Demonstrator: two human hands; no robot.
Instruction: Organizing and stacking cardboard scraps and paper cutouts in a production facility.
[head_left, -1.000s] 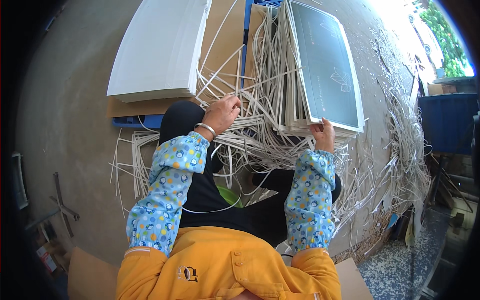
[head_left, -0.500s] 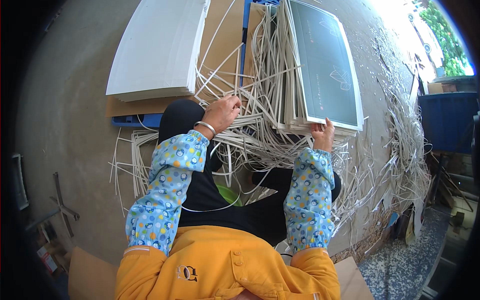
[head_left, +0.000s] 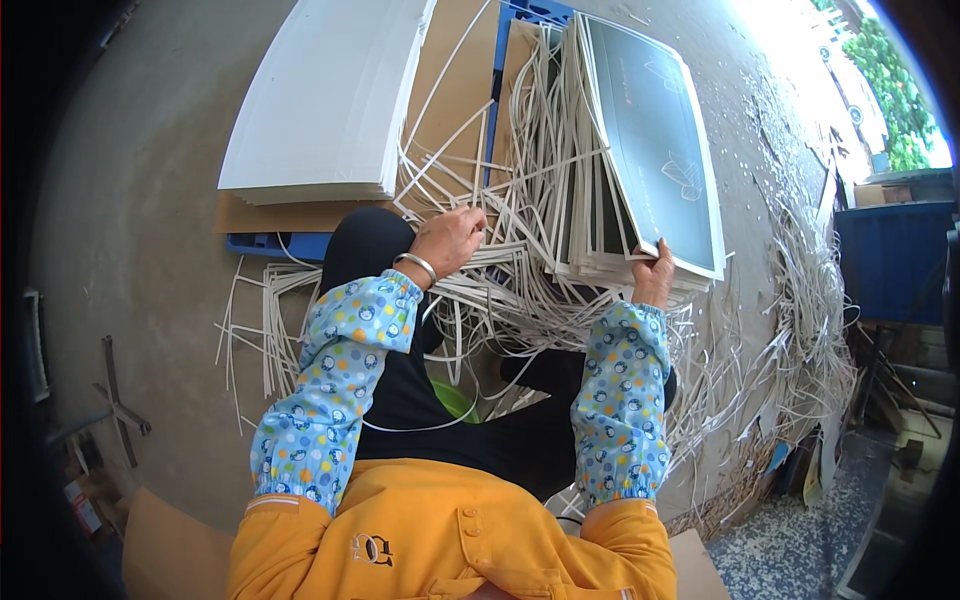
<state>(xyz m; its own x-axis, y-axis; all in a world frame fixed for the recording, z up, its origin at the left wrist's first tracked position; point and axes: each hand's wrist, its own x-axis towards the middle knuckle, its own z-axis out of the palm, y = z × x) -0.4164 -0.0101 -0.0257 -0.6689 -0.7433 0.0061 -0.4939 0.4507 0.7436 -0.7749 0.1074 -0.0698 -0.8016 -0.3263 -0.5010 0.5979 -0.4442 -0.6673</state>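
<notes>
Sitting low on the grey floor (head_left: 140,200), with both arms stretched forward. Left hand (head_left: 447,240) curled down on the tangle of white strips (head_left: 500,270), fingers bent and pressing into them, just like a moment ago, hardly moved at all. Right hand (head_left: 655,275) closed on the near corner of the dark sheet (head_left: 655,140), thumb on top, lifting that top sheet a little off the pile of sheets (head_left: 590,250) beneath it. Same grip as before, with the corner maybe raised a tiny bit more, though hard to tell. Pile resting on the floor straight ahead and to the right, touching the strips. Stack of white boards (head_left: 325,100) lying to the left on brown cardboard (head_left: 460,90), well apart from both hands and not shifted. More loose strips heaped at the far right.
</notes>
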